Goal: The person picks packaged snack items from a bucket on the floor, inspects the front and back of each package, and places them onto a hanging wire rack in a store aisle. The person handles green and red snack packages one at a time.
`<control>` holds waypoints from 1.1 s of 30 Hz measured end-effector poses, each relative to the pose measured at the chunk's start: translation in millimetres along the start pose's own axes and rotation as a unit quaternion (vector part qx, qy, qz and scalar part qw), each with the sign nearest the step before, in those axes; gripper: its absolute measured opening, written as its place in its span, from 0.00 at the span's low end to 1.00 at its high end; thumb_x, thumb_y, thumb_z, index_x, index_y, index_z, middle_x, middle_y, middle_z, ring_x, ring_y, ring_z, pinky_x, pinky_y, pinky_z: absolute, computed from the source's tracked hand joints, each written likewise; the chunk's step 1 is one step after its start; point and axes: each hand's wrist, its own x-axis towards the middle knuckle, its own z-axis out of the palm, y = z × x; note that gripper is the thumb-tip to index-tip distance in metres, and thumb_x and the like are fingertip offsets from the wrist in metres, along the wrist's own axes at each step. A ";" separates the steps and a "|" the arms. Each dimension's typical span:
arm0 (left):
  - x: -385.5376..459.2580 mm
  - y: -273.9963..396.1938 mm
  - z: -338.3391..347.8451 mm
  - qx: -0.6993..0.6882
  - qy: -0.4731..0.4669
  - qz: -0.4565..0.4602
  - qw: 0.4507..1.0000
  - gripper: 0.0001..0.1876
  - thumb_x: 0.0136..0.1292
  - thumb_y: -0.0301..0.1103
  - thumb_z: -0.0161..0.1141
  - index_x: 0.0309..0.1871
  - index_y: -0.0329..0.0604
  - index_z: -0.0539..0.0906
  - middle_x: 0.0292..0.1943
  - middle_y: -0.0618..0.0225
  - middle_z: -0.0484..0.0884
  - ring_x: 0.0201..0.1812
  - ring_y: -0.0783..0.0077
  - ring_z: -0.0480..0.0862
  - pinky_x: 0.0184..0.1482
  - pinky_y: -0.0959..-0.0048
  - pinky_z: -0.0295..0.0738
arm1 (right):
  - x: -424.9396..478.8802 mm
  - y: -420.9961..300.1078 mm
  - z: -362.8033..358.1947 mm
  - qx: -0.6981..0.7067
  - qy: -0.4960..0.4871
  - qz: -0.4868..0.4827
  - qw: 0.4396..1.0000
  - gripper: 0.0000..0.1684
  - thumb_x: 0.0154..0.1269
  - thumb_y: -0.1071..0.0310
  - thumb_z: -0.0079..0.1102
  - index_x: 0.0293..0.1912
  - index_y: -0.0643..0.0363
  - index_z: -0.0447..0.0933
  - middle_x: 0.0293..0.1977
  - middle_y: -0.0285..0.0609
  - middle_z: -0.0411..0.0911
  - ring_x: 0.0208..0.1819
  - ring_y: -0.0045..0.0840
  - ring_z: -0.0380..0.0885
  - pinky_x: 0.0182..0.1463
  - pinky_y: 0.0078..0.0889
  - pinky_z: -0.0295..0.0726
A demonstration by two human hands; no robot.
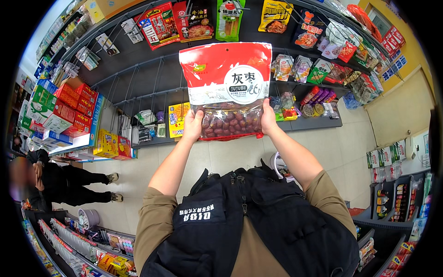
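Observation:
A large red and white plastic bag of dried jujubes (pixel 230 93) is held up in front of me, its printed face towards the camera. Through the clear window in its lower part, dark red fruit shows. My left hand (pixel 192 125) grips the bag's lower left edge, thumb on the front. At the lower right edge my right hand (pixel 270 117) holds it the same way. The fingers of both hands are mostly hidden behind the bag. Beyond it stands a dark shelf rack (pixel 145 74) with wire hooks.
Packets such as a green snack bag (pixel 229 20) hang along the rack's top. Stacked red drink cartons (pixel 81 100) stand at left, near a person in black (pixel 69 180). A white bin (pixel 277 162) sits by my right forearm. More stocked shelves (pixel 86 242) lie behind me.

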 end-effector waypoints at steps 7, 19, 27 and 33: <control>0.7 -9.1 -6.6 0.024 0.010 0.004 1.000 0.17 0.70 0.41 0.57 0.52 0.36 0.76 0.47 0.69 0.80 0.47 0.79 0.76 0.51 0.75 0.72 | -6.5 -4.5 7.1 0.010 0.012 -0.004 1.000 0.36 0.73 0.38 0.39 0.54 0.63 0.73 0.50 0.39 0.77 0.52 0.24 0.73 0.59 0.30 0.69; -1.6 3.4 1.8 0.038 0.005 0.041 0.998 0.15 0.69 0.39 0.58 0.50 0.36 0.76 0.46 0.69 0.81 0.47 0.78 0.76 0.52 0.75 0.72 | -8.4 -3.7 4.0 0.027 -0.001 -0.023 0.999 0.35 0.72 0.38 0.40 0.51 0.63 0.74 0.50 0.40 0.77 0.51 0.26 0.75 0.58 0.31 0.72; -1.2 -4.1 -1.1 0.016 0.007 0.026 1.000 0.17 0.69 0.40 0.59 0.51 0.35 0.76 0.46 0.69 0.80 0.47 0.78 0.76 0.52 0.75 0.72 | -5.8 -0.8 0.3 0.027 -0.027 -0.034 0.999 0.35 0.73 0.39 0.40 0.54 0.64 0.72 0.51 0.40 0.77 0.52 0.26 0.75 0.58 0.30 0.72; -1.7 1.4 1.4 0.021 0.006 0.023 0.999 0.18 0.69 0.41 0.58 0.51 0.34 0.76 0.47 0.68 0.80 0.48 0.78 0.76 0.53 0.75 0.72 | -4.9 -1.5 0.1 0.016 -0.016 -0.032 0.999 0.36 0.73 0.38 0.39 0.54 0.64 0.73 0.51 0.41 0.77 0.52 0.26 0.75 0.58 0.31 0.72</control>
